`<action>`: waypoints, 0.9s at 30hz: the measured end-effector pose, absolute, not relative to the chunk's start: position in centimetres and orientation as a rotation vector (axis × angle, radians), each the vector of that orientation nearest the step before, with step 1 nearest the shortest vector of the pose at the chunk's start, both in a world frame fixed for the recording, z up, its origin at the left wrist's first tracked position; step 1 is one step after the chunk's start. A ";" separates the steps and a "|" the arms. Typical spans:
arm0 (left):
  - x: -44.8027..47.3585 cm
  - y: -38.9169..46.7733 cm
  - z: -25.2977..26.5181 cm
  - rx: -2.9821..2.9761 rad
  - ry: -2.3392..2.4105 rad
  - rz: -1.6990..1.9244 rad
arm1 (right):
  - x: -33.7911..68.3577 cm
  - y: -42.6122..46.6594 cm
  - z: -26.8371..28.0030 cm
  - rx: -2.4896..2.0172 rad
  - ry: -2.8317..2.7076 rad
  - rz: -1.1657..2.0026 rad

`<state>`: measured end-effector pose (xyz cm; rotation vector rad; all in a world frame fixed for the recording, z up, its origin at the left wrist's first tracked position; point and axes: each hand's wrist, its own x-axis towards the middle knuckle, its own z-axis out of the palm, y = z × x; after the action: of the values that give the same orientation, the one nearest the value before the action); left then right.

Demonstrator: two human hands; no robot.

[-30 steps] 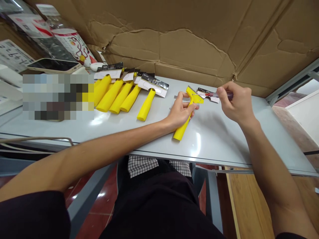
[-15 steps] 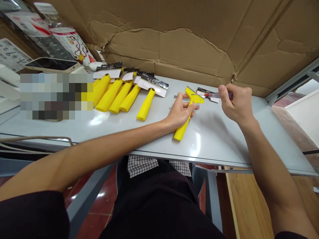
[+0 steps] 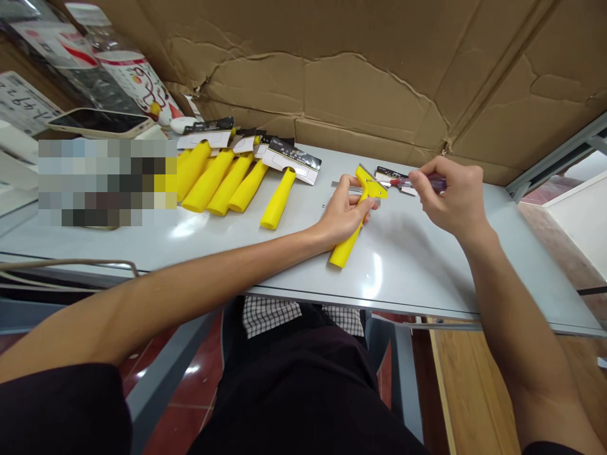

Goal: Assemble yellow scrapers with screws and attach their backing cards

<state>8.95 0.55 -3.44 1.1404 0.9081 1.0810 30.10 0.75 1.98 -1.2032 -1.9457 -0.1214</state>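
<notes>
My left hand [image 3: 347, 212] is wrapped round the neck of a yellow scraper [image 3: 348, 248], whose handle points down toward the table's front edge. A thin metal blade lies along the scraper's head. In my right hand [image 3: 448, 193] is a screwdriver [image 3: 402, 182] with a red, see-through handle. Its shaft reaches left, and the tip meets the scraper's head at a screw spot. Behind the screwdriver, a black and white card [image 3: 386, 172] lies on the table, partly hidden. A flat metal strip [image 3: 337, 184] shows beside my left fingers.
Several yellow scrapers [image 3: 241, 183] with cards lie in a row at the left. A phone [image 3: 102, 120] and plastic bottles [image 3: 137, 79] are at the far left. A cardboard sheet [image 3: 360, 88] stands along the back of the grey table [image 3: 294, 265]. A tiny metal piece [image 3: 324, 205] lies left of my hand.
The fingers of my right hand have shifted on the screwdriver handle, with the thumb farther forward and left. My left hand and the scraper are nearly unmoved.
</notes>
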 end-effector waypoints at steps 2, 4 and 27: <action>9.0 0.5 -3.4 1.146 0.902 1.079 | 30.3 1.0 1.9 -1.234 -1.932 -0.156; 9.0 0.5 -3.4 1.149 0.898 1.078 | 30.4 0.9 1.9 -1.219 -1.945 -0.120; 9.1 0.7 -3.8 1.144 0.936 1.096 | 30.0 0.5 2.0 -1.219 -1.971 -0.091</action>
<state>9.07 0.72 -3.79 1.1443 0.9357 1.0957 30.00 0.53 2.00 -1.2186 -1.9709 -0.0911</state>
